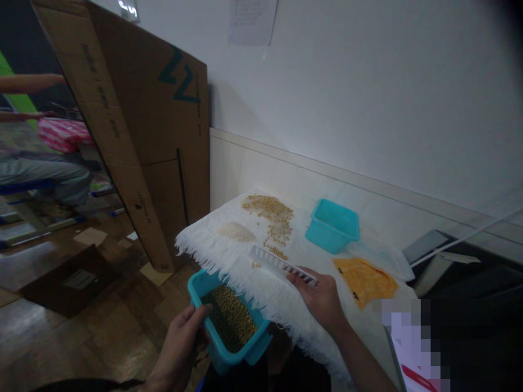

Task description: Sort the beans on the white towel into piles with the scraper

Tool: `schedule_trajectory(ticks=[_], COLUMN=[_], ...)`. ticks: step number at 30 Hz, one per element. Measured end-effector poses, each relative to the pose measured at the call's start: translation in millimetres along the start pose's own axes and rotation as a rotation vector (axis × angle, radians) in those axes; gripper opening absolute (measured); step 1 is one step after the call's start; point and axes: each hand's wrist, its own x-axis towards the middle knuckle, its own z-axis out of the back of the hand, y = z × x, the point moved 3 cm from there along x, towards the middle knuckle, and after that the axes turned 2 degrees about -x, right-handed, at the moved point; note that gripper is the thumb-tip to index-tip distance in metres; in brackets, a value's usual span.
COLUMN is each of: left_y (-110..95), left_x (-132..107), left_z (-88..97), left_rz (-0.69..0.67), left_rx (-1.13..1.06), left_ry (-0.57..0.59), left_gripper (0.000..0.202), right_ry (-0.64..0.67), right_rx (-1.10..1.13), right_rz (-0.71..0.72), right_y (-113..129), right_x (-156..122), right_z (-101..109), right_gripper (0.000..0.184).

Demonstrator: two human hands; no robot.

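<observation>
My left hand (186, 329) grips the left rim of a turquoise plastic bin (232, 359), thumb over the edge. The bin sits just below the table's fringed edge and holds yellow soybeans (232, 307) beside small dark green beans (218, 321). My right hand (321, 299) is closed on one end of a long white plastic strip (272, 262) with a row of slots. The strip stands on the white cloth (229, 256), close to a few loose soybeans. Beyond it lie a spread pile of soybeans (272, 209) and a low heap of pale grains (236, 232).
A second turquoise bin (333, 231) stands at the back of the table, near an orange cloth (365, 280) and a clear plastic bag (382, 256). A tall cardboard box (159, 120) rises at the left. Another person's arm (30, 83) shows beyond it. A wall closes the back.
</observation>
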Motion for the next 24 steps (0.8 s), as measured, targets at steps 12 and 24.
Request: schedule_trajectory(ticks=[12,24], left_y=[7,-3], left_x=[7,-6], left_z=[2.0,-6.1], left_rz=[0.011,0.047], left_rx=[0.012,0.030], left_ry=[-0.021,0.000], left_gripper=[0.036,0.031], right_ry=[-0.001,-0.368], right_rx=[0.053,-0.375], right_rz=[0.015,-0.087], right_y=[28,-24], right_x=[-40,-37], right_z=[2,43], right_gripper=[0.026,0.058])
